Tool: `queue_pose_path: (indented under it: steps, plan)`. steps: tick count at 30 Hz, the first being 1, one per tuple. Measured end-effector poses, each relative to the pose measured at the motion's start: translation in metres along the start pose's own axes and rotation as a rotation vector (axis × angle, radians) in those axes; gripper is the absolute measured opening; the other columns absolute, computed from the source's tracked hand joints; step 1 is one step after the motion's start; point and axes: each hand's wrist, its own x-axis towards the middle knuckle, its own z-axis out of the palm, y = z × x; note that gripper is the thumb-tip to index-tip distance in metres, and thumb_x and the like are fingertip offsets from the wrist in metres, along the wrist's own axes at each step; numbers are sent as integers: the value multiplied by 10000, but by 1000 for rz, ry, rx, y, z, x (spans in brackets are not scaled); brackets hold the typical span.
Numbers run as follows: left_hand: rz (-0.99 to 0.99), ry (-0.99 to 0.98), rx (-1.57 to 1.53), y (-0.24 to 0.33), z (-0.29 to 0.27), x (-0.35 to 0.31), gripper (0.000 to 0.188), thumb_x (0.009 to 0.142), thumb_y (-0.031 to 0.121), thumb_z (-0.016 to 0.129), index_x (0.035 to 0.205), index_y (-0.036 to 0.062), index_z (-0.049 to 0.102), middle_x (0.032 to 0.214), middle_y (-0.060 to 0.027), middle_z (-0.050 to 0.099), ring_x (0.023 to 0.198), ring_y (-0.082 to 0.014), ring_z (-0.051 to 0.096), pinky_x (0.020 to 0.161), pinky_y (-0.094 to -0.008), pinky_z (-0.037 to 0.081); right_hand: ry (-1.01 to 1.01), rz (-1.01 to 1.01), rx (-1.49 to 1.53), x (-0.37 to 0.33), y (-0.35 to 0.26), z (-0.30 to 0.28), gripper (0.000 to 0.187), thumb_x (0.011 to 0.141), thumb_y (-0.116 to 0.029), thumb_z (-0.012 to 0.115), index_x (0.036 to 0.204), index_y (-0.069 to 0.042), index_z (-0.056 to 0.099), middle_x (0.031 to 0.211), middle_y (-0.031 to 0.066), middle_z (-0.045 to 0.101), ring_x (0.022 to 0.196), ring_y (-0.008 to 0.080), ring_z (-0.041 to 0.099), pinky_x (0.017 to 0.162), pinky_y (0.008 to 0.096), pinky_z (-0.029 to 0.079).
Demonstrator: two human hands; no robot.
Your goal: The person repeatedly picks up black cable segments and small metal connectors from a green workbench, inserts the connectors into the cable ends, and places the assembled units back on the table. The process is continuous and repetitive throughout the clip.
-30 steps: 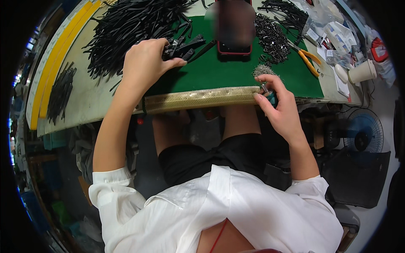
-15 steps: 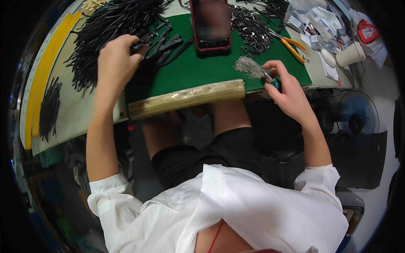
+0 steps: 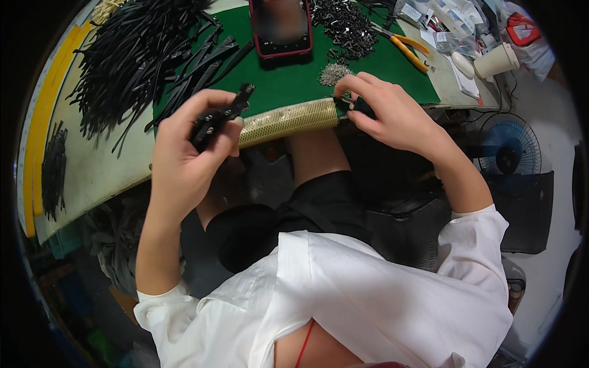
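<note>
My left hand (image 3: 187,150) is raised over the near edge of the table, its fingers closed round a few black eyeglass temples (image 3: 222,118) with small metal bits on their ends. My right hand (image 3: 396,113) is bent round a small dark-handled screwdriver (image 3: 363,108) at the right end of the gold mesh-patterned roll (image 3: 288,119). Just beyond those fingers lies a small heap of tiny grey screws (image 3: 335,74) on the green mat (image 3: 276,80). A big pile of black temples (image 3: 138,58) spreads beyond my left hand.
A red-cased phone (image 3: 282,46) stands at the mat's far side. Right of it are a heap of dark small parts (image 3: 346,30) and orange-handled pliers (image 3: 410,52). A white cup (image 3: 496,60) lies tipped near plastic bags. A fan (image 3: 508,147) stands below, right of the table.
My left hand has come back from the black pile toward me, with black temples in its fingers. My right hand has moved left and away from the screws, to the roll's end.
</note>
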Motion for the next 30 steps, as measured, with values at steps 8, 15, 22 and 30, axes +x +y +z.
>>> queue_pose_path:
  steps: [8,15,22,30]
  plan:
    - [-152,-22,-117,-28,7,-1,194,893,1,602,1085,-21,617,769,2,617,658,-49,558,609,-196,441,41,-27,21,2,1,1,270,847,-94,605,1115,-82,575,996,166,625,891,375,645,786,452,520]
    - [-168,10,-125,-35,5,2,263,885,0,596,1145,-28,617,781,-7,610,686,-72,564,659,-219,462,16,26,-38,-8,3,-5,267,851,-104,613,1115,-89,581,1010,155,623,897,362,647,789,446,516]
    - [-161,-12,-82,-35,9,3,101,892,25,596,987,-10,607,704,5,573,657,-63,542,611,-215,409,22,8,-43,-8,3,-3,255,851,-103,608,1104,-86,587,1010,159,625,898,363,646,791,447,512]
    - [-134,7,-38,-35,10,2,91,894,33,597,973,-11,603,680,12,559,635,-59,532,601,-213,402,28,46,-66,-6,-1,-2,251,849,-100,600,1099,-80,586,997,172,630,889,372,642,792,450,514]
